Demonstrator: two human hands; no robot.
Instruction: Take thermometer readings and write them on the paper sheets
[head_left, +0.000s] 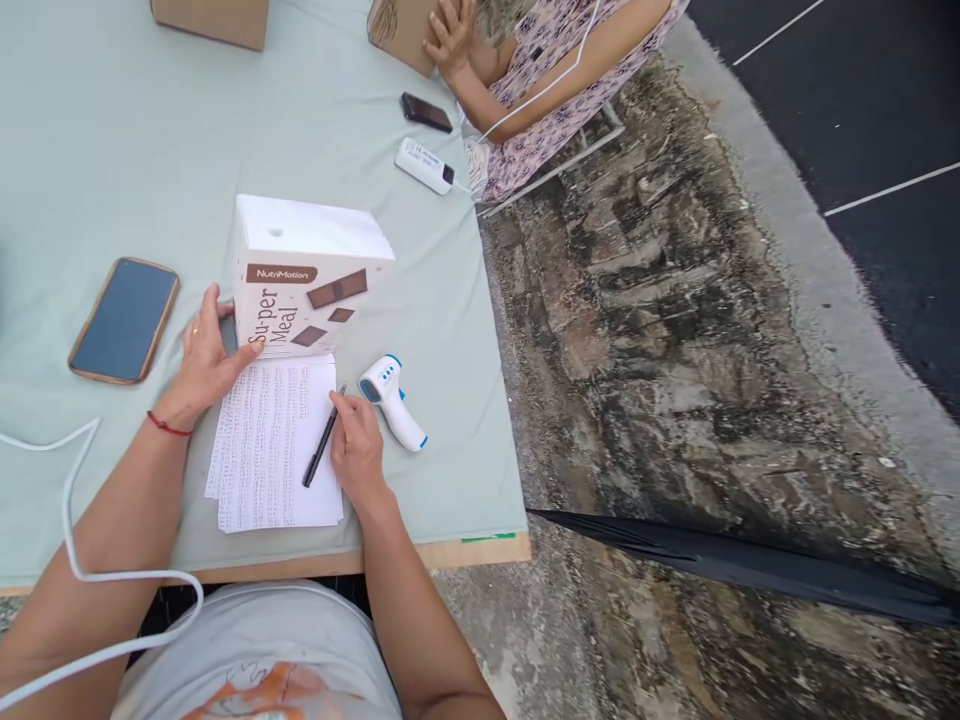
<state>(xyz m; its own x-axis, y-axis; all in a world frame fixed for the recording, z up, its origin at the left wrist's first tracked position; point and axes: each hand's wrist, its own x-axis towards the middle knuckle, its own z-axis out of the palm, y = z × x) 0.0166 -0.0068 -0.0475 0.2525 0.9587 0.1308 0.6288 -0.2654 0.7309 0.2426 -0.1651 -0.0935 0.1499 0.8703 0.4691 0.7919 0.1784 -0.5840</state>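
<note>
My left hand [206, 365] grips the lower left edge of a white box [281, 310] printed "NutriMotion Su-per Meal" with brown bar pictures. Its thumb rests on the front and its fingers lie along the side. The box stands upright behind several sheets of paper [277, 450] covered in fine printed rows. Between the thumb and fingers of my right hand [356, 440] is a black pen [321, 450], slanting over the right part of the sheets. A white and blue infrared thermometer [394, 402] lies just right of that hand.
Left of the box lies a phone [125, 320] in a brown case. A white device [424, 165] and a black device [426, 112] lie farther back. Another person's hand [452, 40] touches a cardboard box [405, 35]. A second carton [214, 20] stands back left. A white cable [71, 520] crosses my left arm.
</note>
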